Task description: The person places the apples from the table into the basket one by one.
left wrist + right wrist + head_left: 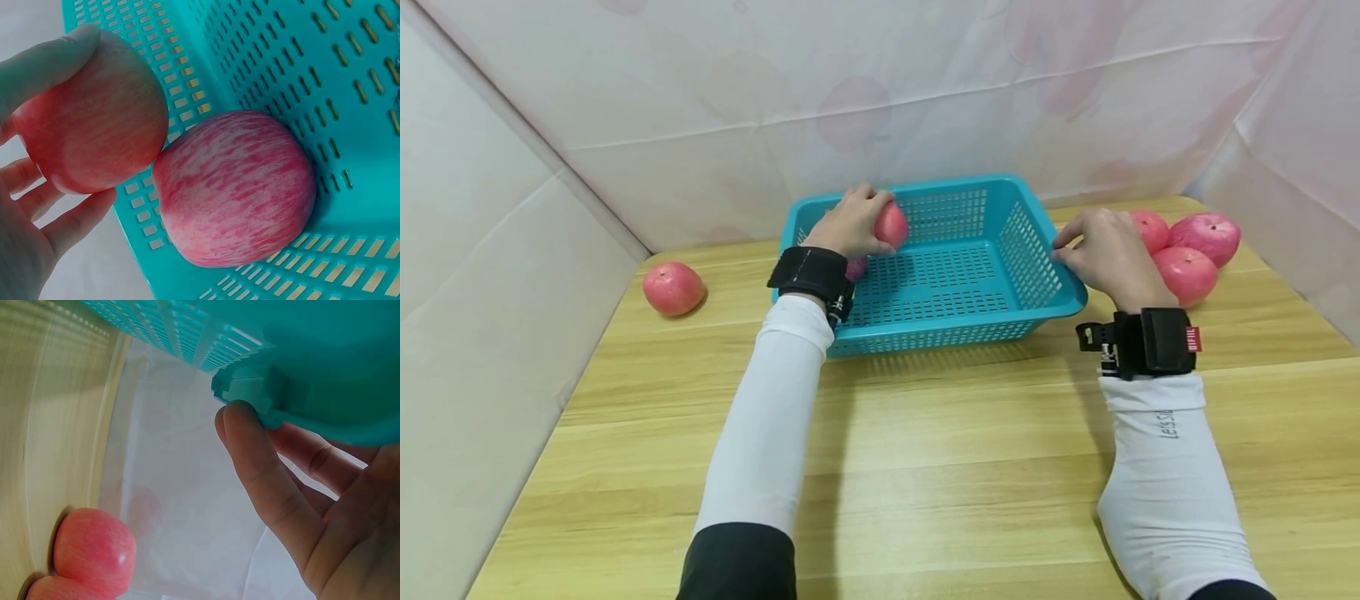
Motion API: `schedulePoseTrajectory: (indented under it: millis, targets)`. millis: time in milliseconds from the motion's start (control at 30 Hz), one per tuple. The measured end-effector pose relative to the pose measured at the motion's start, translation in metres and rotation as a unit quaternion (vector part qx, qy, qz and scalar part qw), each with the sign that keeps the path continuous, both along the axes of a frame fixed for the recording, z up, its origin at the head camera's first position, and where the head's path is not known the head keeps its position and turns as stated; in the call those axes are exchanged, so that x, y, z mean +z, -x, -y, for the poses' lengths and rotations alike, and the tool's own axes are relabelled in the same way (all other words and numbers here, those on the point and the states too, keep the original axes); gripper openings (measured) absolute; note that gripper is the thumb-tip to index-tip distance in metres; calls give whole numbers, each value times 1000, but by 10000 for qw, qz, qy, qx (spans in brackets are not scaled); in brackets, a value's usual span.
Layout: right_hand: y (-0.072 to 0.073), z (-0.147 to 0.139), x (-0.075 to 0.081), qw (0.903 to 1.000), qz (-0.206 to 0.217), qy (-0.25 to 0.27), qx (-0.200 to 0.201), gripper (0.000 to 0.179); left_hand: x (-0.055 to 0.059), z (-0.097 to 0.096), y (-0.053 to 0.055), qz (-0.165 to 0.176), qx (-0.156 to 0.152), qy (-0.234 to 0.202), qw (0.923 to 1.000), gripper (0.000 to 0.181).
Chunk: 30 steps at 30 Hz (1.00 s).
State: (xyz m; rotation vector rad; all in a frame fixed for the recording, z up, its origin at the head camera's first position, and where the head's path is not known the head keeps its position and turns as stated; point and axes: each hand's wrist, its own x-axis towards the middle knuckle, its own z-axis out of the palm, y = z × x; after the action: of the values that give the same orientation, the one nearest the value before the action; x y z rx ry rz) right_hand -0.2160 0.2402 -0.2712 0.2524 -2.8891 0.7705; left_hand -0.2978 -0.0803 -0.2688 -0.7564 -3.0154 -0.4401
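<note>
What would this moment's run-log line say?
left hand: holding red apple | right hand: pinching basket at its rim | in basket: striped apple | table: three visible apples right of basket, one apple left

From the head view, I can verify only a sliver of the striped apple [858, 268]; the wrist strap [811, 272] and left hand [847, 225] cover the remainder, and that hand also obscures part of the held apple [892, 225]. The right hand [1112, 257] masks part of the adjacent apple [1152, 231]. The right wrist view's bottom edge truncates the lower apple [72, 589].
</note>
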Motion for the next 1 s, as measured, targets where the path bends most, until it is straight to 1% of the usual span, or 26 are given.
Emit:
schedulePoseTrajectory:
  millis: [133,367,533,667,733,867,1000]
  targets:
    - [-1,1,0,10000,-5,-9,-1,22,-1,-2,0,56,-26,-6,10000,81]
    - [-1,2,0,10000,1,17,4,22,-3,-5,1,315,-99,108,9994,78]
    - [-2,4,2,10000,-46,0,21,21,-4,-8,2,453,-68,181,9988,78]
    - [-2,3,2,10000,-13,3,20,22,-6,-10,3,504,-108,232,9984,78]
    - [-2,2,2,10000,-53,5,21,21,-7,-11,4,510,-129,334,9981,77]
    - [-3,3,1,9999,-162,9,53,20,-10,-15,6,525,-118,683,9962,78]
    - [-3,3,1,9999,-100,7,47,21,-13,-20,8,614,-132,954,9935,78]
